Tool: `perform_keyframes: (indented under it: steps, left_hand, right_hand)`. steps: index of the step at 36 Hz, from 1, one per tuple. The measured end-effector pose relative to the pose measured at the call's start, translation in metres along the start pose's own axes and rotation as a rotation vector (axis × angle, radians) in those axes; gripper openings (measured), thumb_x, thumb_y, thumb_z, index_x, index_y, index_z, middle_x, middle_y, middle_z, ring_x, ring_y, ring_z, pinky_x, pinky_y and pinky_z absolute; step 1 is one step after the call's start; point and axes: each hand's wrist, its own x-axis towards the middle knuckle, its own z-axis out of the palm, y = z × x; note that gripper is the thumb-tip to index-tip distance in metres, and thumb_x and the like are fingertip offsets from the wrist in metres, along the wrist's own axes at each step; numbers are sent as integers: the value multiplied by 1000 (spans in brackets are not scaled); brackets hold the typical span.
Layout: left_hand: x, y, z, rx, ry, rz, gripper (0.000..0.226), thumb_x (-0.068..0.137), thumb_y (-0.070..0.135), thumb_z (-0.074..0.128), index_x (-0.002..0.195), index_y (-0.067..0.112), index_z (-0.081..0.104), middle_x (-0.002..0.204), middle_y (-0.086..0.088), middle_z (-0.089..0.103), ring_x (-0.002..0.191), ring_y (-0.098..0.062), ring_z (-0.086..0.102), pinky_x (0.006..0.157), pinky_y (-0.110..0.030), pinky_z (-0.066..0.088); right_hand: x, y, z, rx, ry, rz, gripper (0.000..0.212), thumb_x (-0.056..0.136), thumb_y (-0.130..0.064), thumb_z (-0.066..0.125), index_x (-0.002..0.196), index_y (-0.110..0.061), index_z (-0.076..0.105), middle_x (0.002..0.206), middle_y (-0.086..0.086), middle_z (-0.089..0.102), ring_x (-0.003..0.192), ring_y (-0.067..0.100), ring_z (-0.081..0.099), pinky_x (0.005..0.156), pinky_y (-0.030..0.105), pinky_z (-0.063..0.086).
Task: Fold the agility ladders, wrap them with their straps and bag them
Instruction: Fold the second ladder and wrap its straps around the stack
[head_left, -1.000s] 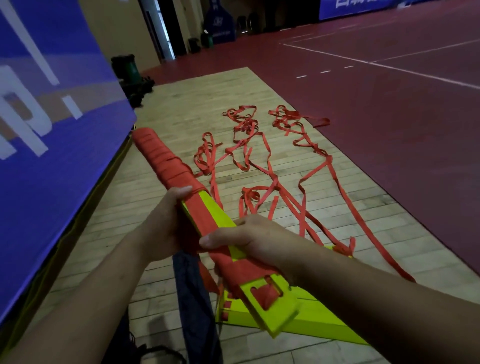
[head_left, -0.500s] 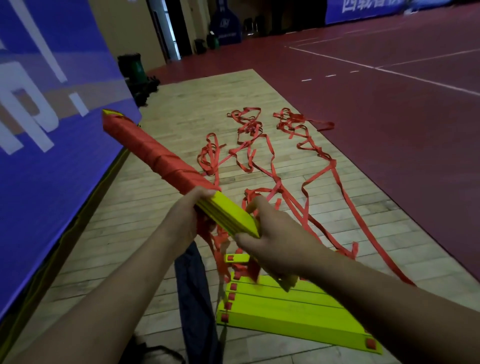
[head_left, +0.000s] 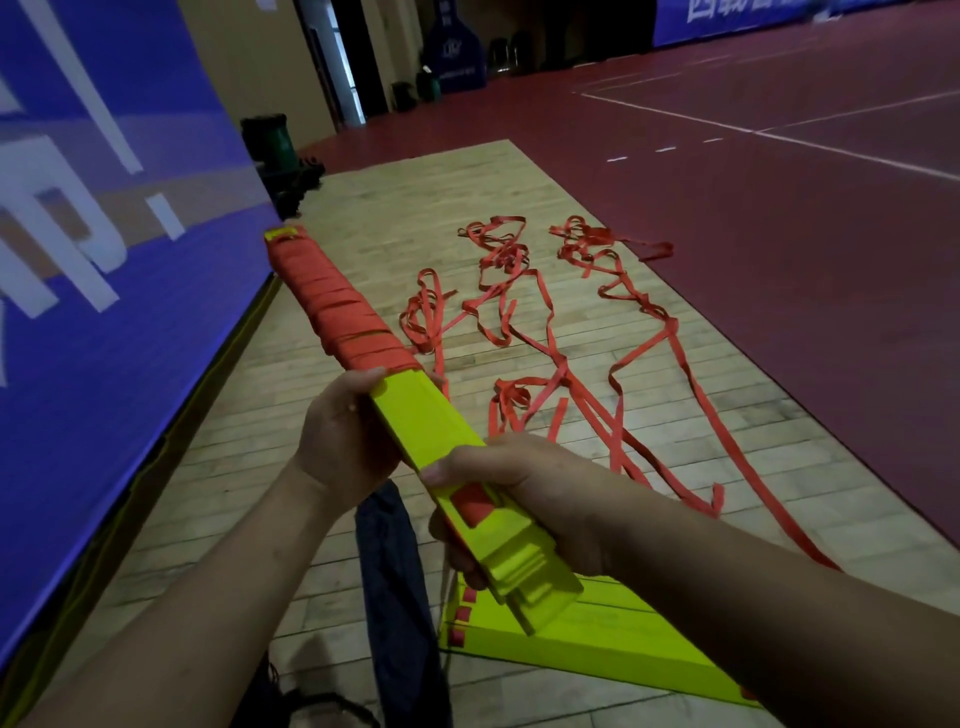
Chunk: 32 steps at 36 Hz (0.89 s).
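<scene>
A stacked bundle of yellow-green ladder rungs (head_left: 423, 415) slants from lower right up to upper left; its far half is wound in red strap (head_left: 332, 306). My left hand (head_left: 343, 441) grips the bundle at the edge of the wound part. My right hand (head_left: 524, 499) grips the near end, fingers curled around it. A second stack of yellow-green rungs (head_left: 597, 644) lies on the floor under my right forearm. Its loose red straps (head_left: 545, 364) sprawl tangled across the wooden floor. A dark blue bag (head_left: 400, 597) lies on the floor below my hands.
A blue padded wall panel (head_left: 104, 260) runs along the left. Wooden flooring (head_left: 389, 208) meets red court flooring (head_left: 779, 260) on the right. Dark green gear (head_left: 275, 150) sits by the wall farther back. A doorway and blue stands are at the far end.
The bundle has turned in my hands; its flat yellow-green face is up. My right hand has shifted from the bundle's middle to its near end.
</scene>
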Motion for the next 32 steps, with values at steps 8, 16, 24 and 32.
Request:
perform_keyframes:
  steps: [8,16,24,32]
  left_hand:
    - [4,-6,5,472,96,-201,75,73,81,60,115,19,61,105,-12,75,95,-27,74,77,-39,58]
    - [7,-21,26,388,183,-200,64,70,64,65,95,5,61,70,-3,54,54,-13,54,51,-26,49]
    - [5,-11,4,222,104,-176,75,57,40,78,119,5,55,97,-12,65,85,-24,70,69,-34,57]
    - [-9,0,5,147,-86,-113,84,31,41,94,97,5,57,72,-5,63,65,-19,66,59,-28,56]
  right_hand:
    - [-9,-16,-10,-621,353,-76,36,85,-33,78,104,-7,62,88,11,73,68,23,71,66,39,62]
    - [-10,3,-4,-1532,686,-200,31,98,-35,59,118,-20,41,77,-8,43,63,11,46,48,22,29]
    - [-1,-3,-19,-891,502,-173,42,94,-49,62,115,-19,43,94,2,63,75,19,69,68,39,62]
    - [-7,0,-20,-127,-194,156,33,91,-28,69,109,-4,57,94,23,69,69,30,69,69,40,60]
